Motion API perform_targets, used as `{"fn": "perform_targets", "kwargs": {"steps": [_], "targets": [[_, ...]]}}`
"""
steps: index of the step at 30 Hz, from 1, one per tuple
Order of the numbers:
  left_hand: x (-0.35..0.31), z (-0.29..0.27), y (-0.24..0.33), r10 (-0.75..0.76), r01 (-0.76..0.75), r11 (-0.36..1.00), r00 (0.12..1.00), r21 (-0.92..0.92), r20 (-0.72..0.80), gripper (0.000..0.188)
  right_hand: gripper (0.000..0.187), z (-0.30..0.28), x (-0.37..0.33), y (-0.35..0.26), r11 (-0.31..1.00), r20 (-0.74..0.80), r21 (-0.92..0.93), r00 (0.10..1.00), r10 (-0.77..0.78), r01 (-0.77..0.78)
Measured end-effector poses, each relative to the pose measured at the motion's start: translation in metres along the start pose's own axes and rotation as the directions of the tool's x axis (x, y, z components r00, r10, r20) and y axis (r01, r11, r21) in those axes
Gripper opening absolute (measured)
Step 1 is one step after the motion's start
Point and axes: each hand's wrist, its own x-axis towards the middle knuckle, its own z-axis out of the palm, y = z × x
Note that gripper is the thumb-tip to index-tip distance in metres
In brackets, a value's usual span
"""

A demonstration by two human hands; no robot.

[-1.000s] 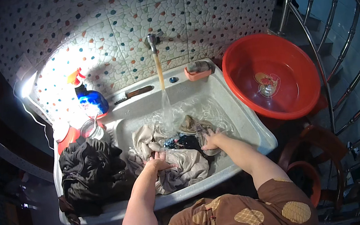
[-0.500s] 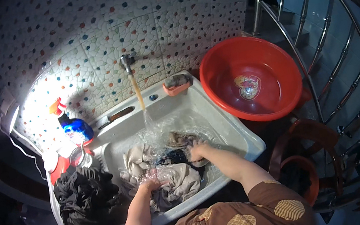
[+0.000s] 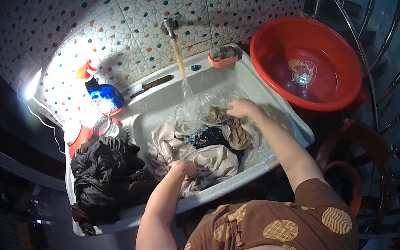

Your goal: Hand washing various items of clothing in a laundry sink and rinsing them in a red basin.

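Note:
Water fills part of the white sink (image 3: 282, 117), where several wet clothes lie. My left hand (image 3: 184, 168) is closed on the beige garment (image 3: 216, 161) near the sink's front, its fingertips partly hidden in the folds. Farther right, my right hand (image 3: 242, 108) pinches the edge of a brown patterned cloth (image 3: 218, 117) at the water's surface. A dark, speckled cloth (image 3: 208, 137) lies between the two hands. From the tap (image 3: 171, 25), a stream falls through a yellowish hose (image 3: 178, 57) into the basin behind the clothes.
Black clothes (image 3: 108, 176) are heaped on the sink's left ledge. Behind them stand a blue spray bottle (image 3: 104, 95) and a strainer (image 3: 104, 125). A brush (image 3: 152, 84) and a pink soap dish (image 3: 223, 59) rest on the back rim. A red basin (image 3: 275, 71) stands right, beside metal railings (image 3: 386, 48).
The whole view has shifted, so the sink appears higher and farther right. My right hand has lifted slightly with the brown cloth; my left hand stays at the beige garment.

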Motion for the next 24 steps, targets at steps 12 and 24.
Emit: {"fn": "perform_targets", "kwargs": {"steps": [12, 24], "targets": [[-0.029, -0.026, 0.043, -0.237, 0.211, 0.963, 0.958, -0.165, -0.158, 0.046, 0.049, -0.078, -0.026, -0.022, 0.998, -0.402, -0.025, 0.913, -0.070, 0.065], [-0.053, -0.044, 0.041, -0.198, 0.147, 0.950, 0.966, -0.274, -0.169, 0.061, 0.048, 0.044, -0.027, 0.016, 0.983, -0.193, 0.131, 0.976, -0.105, 0.131]]}}
